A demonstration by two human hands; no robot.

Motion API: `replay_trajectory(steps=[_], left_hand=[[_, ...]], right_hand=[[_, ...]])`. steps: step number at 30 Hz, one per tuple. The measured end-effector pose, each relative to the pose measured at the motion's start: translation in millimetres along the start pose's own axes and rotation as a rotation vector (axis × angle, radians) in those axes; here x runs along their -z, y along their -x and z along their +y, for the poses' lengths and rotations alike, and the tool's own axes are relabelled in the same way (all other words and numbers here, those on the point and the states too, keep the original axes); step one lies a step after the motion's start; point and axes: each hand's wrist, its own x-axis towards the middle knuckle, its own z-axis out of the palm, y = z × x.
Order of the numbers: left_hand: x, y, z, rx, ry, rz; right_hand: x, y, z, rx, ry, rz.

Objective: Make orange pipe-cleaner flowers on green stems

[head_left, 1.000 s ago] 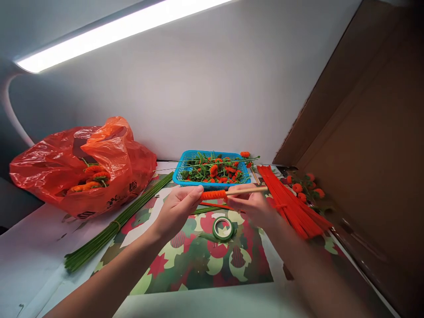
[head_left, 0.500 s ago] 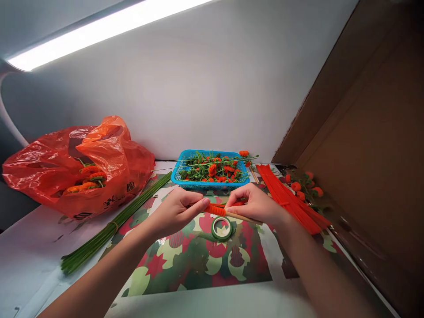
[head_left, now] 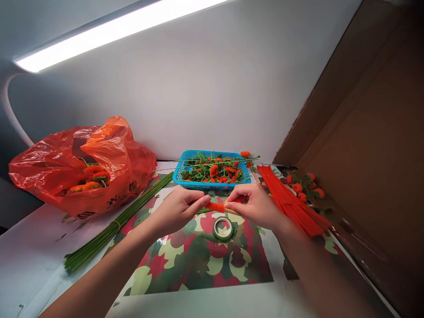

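Observation:
An orange fuzzy coil [head_left: 216,206] is wrapped around a thin wooden stick [head_left: 232,212] between my two hands. My left hand [head_left: 183,207] pinches the coil's left end with thumb and forefinger. At its right end, the thumb and fingertips of my right hand [head_left: 253,204] are closed on the coil, touching the stick too. Just below them a roll of green tape [head_left: 223,229] lies on the patterned mat [head_left: 212,265]. The stick's far ends are hidden by my hands.
Behind my hands stands a blue basket [head_left: 178,176] of orange flowers and green stems. A red plastic bag [head_left: 132,154] and a green stem bundle [head_left: 109,232] are at left. Red fuzzy strips [head_left: 291,201] and orange blooms [head_left: 302,196] lie at right.
The stick has shifted and less of it shows to the right of the coil. Both hands keep their pinch, and the whole view has moved slightly.

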Motion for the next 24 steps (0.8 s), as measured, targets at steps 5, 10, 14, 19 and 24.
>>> replay_trajectory(steps=[5, 10, 14, 19, 24], left_hand=[[-5.5, -0.2, 1.9, 0.104, -0.139, 0.086], [-12.7, 0.3, 2.6, 0.146, -0.253, 0.165], [-20.0, 0.0, 0.1, 0.162, -0.337, 0.23], [-31.1, -0.4, -4.3, 0.113, -0.372, 0.356], [-36.6, 0.0, -3.4, 0.074, -0.161, 0.546]], right_hand=[[-1.2, 4.1, -6.3, 0.092, 0.327, 0.122], [-12.7, 7.3, -11.6, 0.089, 0.483, 0.193], [-23.4, 6.8, -10.1, 0.067, 0.522, 0.249], [-31.5, 6.3, -6.6, 0.059, 0.488, 0.326], [-37.1, 7.2, -8.2, 0.093, 0.362, 0.456]])
